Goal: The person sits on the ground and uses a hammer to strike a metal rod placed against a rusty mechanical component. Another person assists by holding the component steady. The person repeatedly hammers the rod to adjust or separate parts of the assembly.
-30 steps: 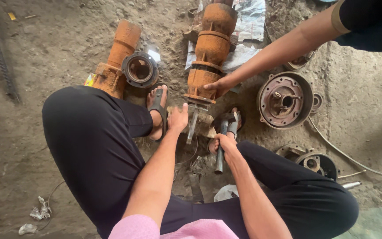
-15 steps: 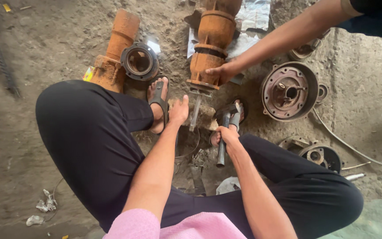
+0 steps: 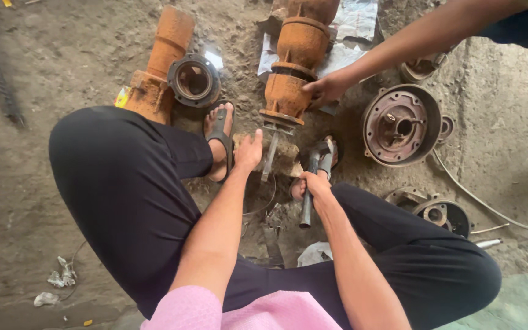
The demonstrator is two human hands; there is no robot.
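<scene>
Legs: I squat on the dirt floor (image 3: 44, 183), black trousers, knees spread to either side of the work.
Right hand (image 3: 314, 183): my grip is closed round the handle of a hammer (image 3: 310, 183); the handle runs down toward me, the dark head sits up by my right sandal, just short of the rusty housing.
Left hand (image 3: 249, 151): open, fingers spread, palm down beside a thin metal shaft (image 3: 270, 156); I cannot tell whether the fingers touch it. It lies just right of my left foot in its sandal (image 3: 220, 139).
Shaft: sticks out of the near end of the rusty housing, pointing toward me, slightly tilted.
Rusty housing (image 3: 293, 67): orange, cylindrical, lying lengthwise away from me on crumpled grey sheet (image 3: 355, 24), flange end nearest.
Other person's hand (image 3: 325, 88): comes in from the upper right on a bare arm and rests on the right side of the housing near the flange.
Left of it: second orange casting (image 3: 160, 67) with a round dark flange ring (image 3: 194, 80) against it.
Right: round end cover (image 3: 401, 125) lying flat, hub up; smaller round part (image 3: 441, 214) nearer my right knee; a cable (image 3: 484, 205) trails across the floor.
</scene>
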